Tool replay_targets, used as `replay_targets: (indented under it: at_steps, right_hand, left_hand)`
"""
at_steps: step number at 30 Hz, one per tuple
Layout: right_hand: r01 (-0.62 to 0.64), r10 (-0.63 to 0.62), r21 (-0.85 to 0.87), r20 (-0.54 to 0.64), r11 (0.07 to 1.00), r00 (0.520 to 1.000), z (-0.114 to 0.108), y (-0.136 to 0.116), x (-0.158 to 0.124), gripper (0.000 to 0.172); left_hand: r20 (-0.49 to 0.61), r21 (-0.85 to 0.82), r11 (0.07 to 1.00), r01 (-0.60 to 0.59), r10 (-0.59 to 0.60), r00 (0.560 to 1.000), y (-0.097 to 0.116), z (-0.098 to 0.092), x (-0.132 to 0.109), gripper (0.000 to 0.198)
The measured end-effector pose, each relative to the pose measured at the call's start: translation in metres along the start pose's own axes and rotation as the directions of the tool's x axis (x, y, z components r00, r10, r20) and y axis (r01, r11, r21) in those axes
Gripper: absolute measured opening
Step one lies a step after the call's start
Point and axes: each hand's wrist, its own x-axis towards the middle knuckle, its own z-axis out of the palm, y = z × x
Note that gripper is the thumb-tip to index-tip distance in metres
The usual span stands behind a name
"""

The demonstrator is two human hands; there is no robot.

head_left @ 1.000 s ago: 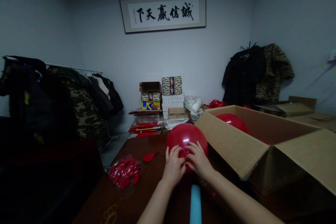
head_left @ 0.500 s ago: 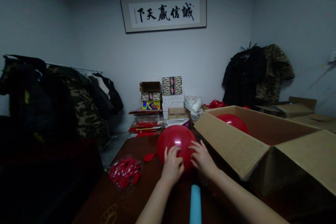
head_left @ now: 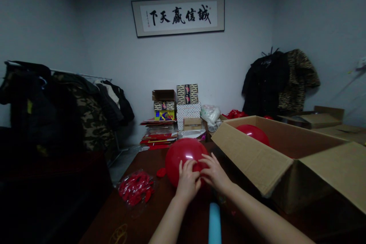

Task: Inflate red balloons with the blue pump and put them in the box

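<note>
A round, inflated red balloon (head_left: pixel 183 151) stands over the dark table, in front of both hands. My left hand (head_left: pixel 188 181) is closed in a pinch at its near side, where the neck seems to be, though the fingers hide it. Thumb and fingertips of my right hand (head_left: pixel 214 173) meet the left ones there, also pinching, with the upper fingers spread against the balloon. Below the hands, a light-blue tube (head_left: pixel 214 223) points away from me. A flat red balloon (head_left: pixel 161 172) lies left of the inflated one.
A clear bag of red balloons (head_left: pixel 135 188) lies on the table (head_left: pixel 103 227) at left. An open cardboard box (head_left: pixel 253 160) on the right holds another inflated red balloon (head_left: pixel 253 134). Stacked boxes (head_left: pixel 188 110) stand at the back; a clothes rack (head_left: pixel 82 72) is at far left.
The balloon has shifted slightly left. My right hand has moved left, bringing its fingertips up to my left hand's.
</note>
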Motion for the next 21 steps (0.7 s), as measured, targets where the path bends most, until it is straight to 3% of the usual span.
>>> replay_targets:
  at_steps: [12, 21]
  right_hand:
    - [-0.045, 0.036, 0.137, 0.066, 0.990, 0.997, -0.001, -0.013, 0.002, 0.009]
    - [0.021, -0.042, 0.112, 0.185, 0.993, 0.982, -0.015, -0.021, 0.010, 0.006]
  left_hand:
    - [-0.011, 0.004, 0.999, 0.033, -0.033, 0.999, -0.005, -0.005, -0.005, 0.005]
    - [-0.017, -0.020, 0.999, 0.035, -0.035, 0.999, -0.003, -0.010, -0.006, 0.007]
